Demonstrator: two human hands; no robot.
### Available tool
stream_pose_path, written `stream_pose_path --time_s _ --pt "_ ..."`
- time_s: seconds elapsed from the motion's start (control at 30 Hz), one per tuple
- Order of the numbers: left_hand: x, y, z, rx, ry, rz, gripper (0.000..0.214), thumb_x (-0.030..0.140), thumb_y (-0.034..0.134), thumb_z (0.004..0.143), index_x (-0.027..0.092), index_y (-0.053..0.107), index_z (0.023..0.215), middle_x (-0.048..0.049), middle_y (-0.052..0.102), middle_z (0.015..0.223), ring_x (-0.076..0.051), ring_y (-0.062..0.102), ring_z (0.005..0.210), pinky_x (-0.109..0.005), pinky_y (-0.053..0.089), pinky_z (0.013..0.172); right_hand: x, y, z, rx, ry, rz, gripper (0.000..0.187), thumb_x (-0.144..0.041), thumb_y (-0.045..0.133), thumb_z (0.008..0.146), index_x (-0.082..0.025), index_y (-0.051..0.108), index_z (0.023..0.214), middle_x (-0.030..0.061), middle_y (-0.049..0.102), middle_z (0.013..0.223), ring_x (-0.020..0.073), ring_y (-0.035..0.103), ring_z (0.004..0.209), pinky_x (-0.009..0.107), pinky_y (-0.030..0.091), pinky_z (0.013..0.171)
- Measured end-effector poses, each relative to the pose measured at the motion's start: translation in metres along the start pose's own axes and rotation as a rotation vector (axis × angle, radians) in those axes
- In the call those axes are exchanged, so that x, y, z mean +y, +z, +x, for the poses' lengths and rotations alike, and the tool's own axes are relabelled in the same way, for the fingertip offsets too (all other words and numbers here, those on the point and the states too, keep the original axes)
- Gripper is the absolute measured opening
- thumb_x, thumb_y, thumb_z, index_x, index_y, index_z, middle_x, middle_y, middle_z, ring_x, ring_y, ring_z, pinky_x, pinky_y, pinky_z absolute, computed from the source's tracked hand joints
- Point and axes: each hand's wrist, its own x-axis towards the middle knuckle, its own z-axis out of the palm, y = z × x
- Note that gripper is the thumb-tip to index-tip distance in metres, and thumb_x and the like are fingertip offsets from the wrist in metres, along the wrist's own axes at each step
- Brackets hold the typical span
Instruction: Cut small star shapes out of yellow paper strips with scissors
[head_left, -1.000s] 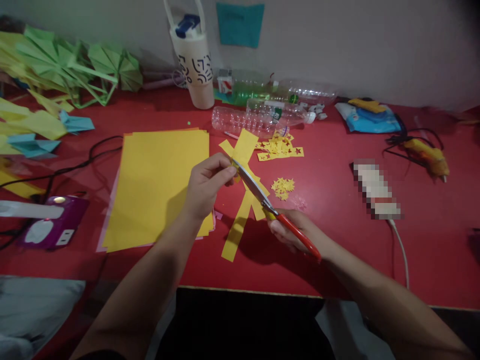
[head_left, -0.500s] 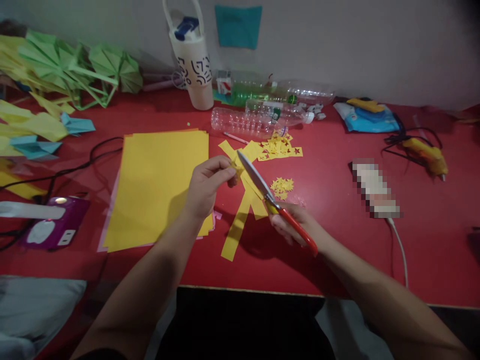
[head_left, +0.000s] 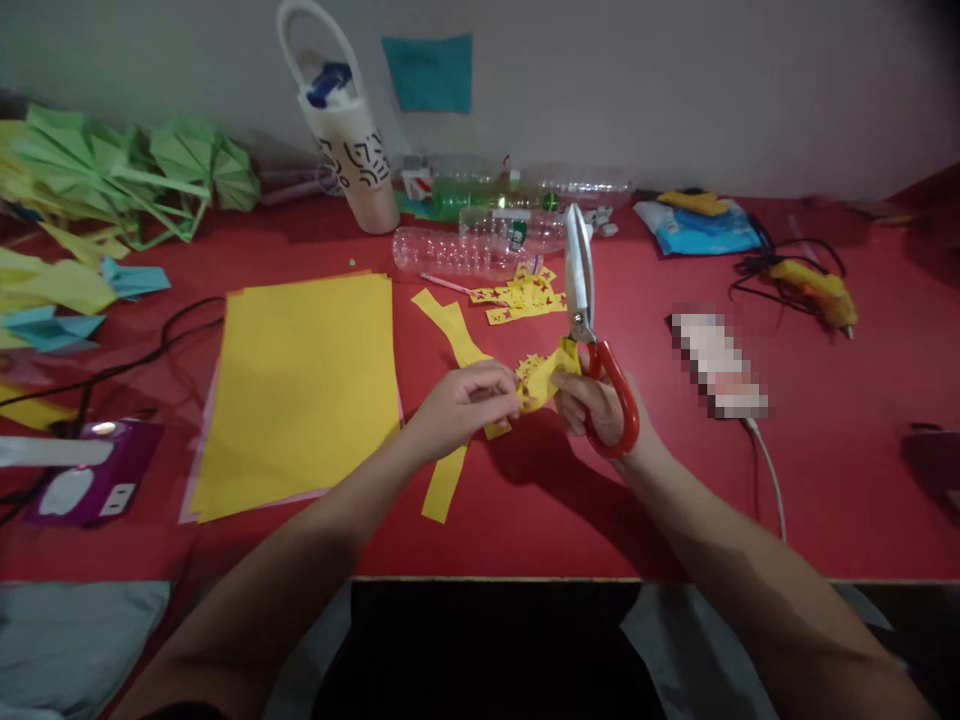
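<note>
My right hand (head_left: 585, 398) is wrapped around red-handled scissors (head_left: 579, 275), their blades together and pointing away toward the bottles. The same hand pinches one end of a yellow paper strip (head_left: 541, 386) below the blades. At the strip's other end, the closed fingers of my left hand (head_left: 472, 402) grip it. Behind the held strip lies a small pile of yellow paper stars (head_left: 531, 364), partly hidden. More yellow strips (head_left: 445, 486) lie crossed under and beside my left hand. Farther back are yellow strips with star-shaped holes (head_left: 525, 296).
Left of my hands lies a stack of yellow sheets (head_left: 307, 380). Plastic bottles (head_left: 457, 252) and a white tumbler (head_left: 352, 160) line the wall. A phone (head_left: 716, 362) with a cable, a yellow glue gun (head_left: 814, 290) and a blue packet (head_left: 697, 232) are at right.
My right hand has turned the scissors upright and now also pinches a yellow strip. My left hand has moved right and closer to me, toward the right hand. The view has shifted slightly.
</note>
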Motion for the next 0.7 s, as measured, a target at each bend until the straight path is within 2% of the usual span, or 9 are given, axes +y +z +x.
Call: stream_pose_path --time_s 0.07,0.13,0.3,0.4,0.53,0.63,0.7 --pt "0.003 -0.004 0.005 0.104 0.021 0.199 0.017 0.031 0.060 0.080 0.017 0.061 0.071 -0.0056 0.059 0.099 -0.013 0.056 0.080 -0.030 0.049 0.071 -0.005 -0.004 0.002 0.051 -0.043 0.041 0.044 -0.031 0.068 0.078 -0.024 0.036 0.047 -0.0090 0.033 0.035 0.0061 0.031 0.028 0.023 0.029 0.030" --pt "0.005 -0.007 0.013 0.130 0.022 0.429 0.017 0.032 0.055 0.084 0.018 0.060 0.075 -0.0061 0.056 0.101 -0.015 0.054 0.085 -0.032 0.047 0.075 -0.011 -0.008 0.005 0.094 -0.085 0.110 0.039 -0.026 0.064 0.076 -0.024 0.037 0.048 -0.0090 0.032 0.035 0.0063 0.031 0.028 0.023 0.028 0.030" --pt "-0.004 0.000 0.038 -0.035 0.086 0.854 0.015 0.021 0.045 0.086 0.016 0.058 0.081 -0.0097 0.052 0.101 -0.019 0.051 0.086 -0.035 0.044 0.077 -0.018 -0.013 0.013 0.139 -0.069 0.201 0.034 -0.026 0.064 0.070 -0.025 0.036 0.051 -0.0105 0.031 0.035 0.0060 0.029 0.026 0.022 0.025 0.028" --pt "-0.016 0.007 0.050 -0.107 0.105 0.953 0.013 0.018 0.047 0.082 0.016 0.059 0.086 -0.0105 0.053 0.099 -0.022 0.050 0.089 -0.034 0.043 0.074 -0.016 -0.013 0.014 0.147 -0.083 0.190 0.033 -0.026 0.065 0.071 -0.025 0.038 0.053 -0.0107 0.033 0.035 0.0060 0.030 0.027 0.023 0.026 0.029" --pt "-0.026 0.010 0.056 -0.092 0.129 0.973 0.006 0.019 0.050 0.081 0.017 0.056 0.081 -0.0098 0.054 0.097 -0.021 0.049 0.087 -0.034 0.041 0.072 -0.012 -0.013 0.012 0.129 -0.099 0.176 0.035 -0.026 0.068 0.073 -0.025 0.037 0.055 -0.0113 0.034 0.036 0.0061 0.031 0.028 0.023 0.026 0.030" --pt "-0.023 0.011 0.059 -0.073 0.123 0.988 0.002 0.017 0.055 0.076 0.019 0.054 0.076 -0.0082 0.054 0.092 -0.020 0.049 0.082 -0.032 0.037 0.065 -0.011 -0.012 0.012 0.106 -0.106 0.172 0.038 -0.027 0.067 0.076 -0.025 0.036 0.055 -0.0107 0.034 0.038 0.0062 0.032 0.028 0.024 0.026 0.030" --pt "-0.018 0.011 0.060 -0.066 0.110 1.045 0.008 0.013 0.057 0.070 0.018 0.053 0.074 -0.0083 0.055 0.091 -0.019 0.049 0.080 -0.031 0.033 0.061 -0.011 -0.012 0.013 0.093 -0.104 0.167 0.037 -0.028 0.067 0.077 -0.024 0.037 0.055 -0.0105 0.034 0.038 0.0061 0.032 0.028 0.024 0.026 0.030"
